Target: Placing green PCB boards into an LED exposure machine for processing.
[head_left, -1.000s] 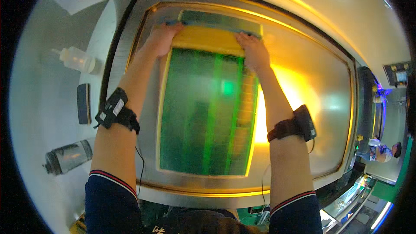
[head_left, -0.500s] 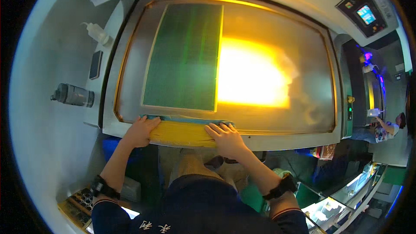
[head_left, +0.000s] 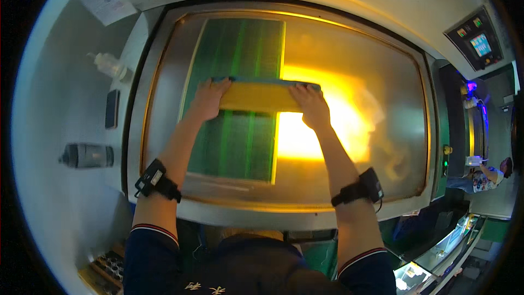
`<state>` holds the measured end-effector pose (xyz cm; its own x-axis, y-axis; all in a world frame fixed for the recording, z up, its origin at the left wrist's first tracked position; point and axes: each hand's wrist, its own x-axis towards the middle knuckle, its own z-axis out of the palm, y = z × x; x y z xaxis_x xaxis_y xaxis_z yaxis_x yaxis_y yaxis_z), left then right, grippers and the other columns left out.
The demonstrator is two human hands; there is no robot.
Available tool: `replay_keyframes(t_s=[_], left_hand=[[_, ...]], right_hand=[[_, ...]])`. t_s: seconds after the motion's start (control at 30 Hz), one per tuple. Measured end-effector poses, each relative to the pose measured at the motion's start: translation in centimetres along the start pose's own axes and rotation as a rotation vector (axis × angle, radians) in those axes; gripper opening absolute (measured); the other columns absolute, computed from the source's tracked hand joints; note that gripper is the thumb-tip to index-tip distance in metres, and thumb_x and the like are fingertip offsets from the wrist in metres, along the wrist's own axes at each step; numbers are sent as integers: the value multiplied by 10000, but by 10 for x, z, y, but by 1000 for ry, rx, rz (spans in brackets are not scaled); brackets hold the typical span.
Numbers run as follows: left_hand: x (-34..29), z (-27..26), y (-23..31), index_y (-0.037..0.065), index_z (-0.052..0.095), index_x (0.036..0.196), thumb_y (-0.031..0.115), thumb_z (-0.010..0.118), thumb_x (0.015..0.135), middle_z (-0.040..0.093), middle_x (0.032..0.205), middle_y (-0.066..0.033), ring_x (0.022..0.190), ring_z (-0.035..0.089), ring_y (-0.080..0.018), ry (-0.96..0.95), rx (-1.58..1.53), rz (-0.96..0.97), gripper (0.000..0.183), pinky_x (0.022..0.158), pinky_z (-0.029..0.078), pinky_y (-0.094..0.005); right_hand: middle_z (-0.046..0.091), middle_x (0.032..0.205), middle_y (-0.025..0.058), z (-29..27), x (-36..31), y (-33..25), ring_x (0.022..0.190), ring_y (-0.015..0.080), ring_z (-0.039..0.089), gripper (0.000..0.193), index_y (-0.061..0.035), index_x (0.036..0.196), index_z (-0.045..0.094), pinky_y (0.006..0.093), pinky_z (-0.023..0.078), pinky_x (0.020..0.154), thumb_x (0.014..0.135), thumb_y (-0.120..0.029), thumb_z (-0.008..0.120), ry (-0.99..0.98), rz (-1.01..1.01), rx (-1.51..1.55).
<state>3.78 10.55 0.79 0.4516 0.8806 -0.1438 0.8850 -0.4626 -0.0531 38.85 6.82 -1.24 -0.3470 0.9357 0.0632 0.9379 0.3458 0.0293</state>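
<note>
Both my arms reach out over a framed grey sheet (head_left: 322,180), which covers a wide lit bed. A flat green panel (head_left: 234,150) lies in the left half of the frame. Across it stretches a wide yellow squeegee (head_left: 257,97) with a blue far edge. My left hand (head_left: 207,101) is closed round its left end, over the panel. Its right end sticks out past the panel over the bright glow, with my right hand (head_left: 312,104) closed on it. The thumbs and the squeegee's underside are hidden.
Left of the bed are a phone (head_left: 112,108), a pale squeeze bottle (head_left: 109,66) and a dark bottle (head_left: 87,155). A control panel (head_left: 474,39) with a lit screen is at upper right. Another person (head_left: 484,177) works at far right.
Both hands have pushed the squeegee away from me, from the bed's near edge to the middle of the green panel. The view has tilted, with the bed now lower in it.
</note>
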Motion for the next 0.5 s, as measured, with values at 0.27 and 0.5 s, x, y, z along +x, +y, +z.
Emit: replay_keyframes(t_s=[0.27,0.5], left_hand=[[238,-16,-106,152,395,1496,-83,601,767,636,1258,-171,1179,585,-389,36,-69,-11,794,1009,466,-513],[258,-25,-123,164,489,1413,-119,599,721,622,1259,-201,1169,585,-386,53,-262,-13,755,985,482,-496]], right_hand=[[432,1539,-36,30,234,102,1382,243,450,694,-300,1469,434,461,369,1137,837,-42,559,34,36,56],[540,1446,40,31,288,133,1346,277,485,605,-226,1411,535,403,390,1128,837,-37,565,75,-52,188]])
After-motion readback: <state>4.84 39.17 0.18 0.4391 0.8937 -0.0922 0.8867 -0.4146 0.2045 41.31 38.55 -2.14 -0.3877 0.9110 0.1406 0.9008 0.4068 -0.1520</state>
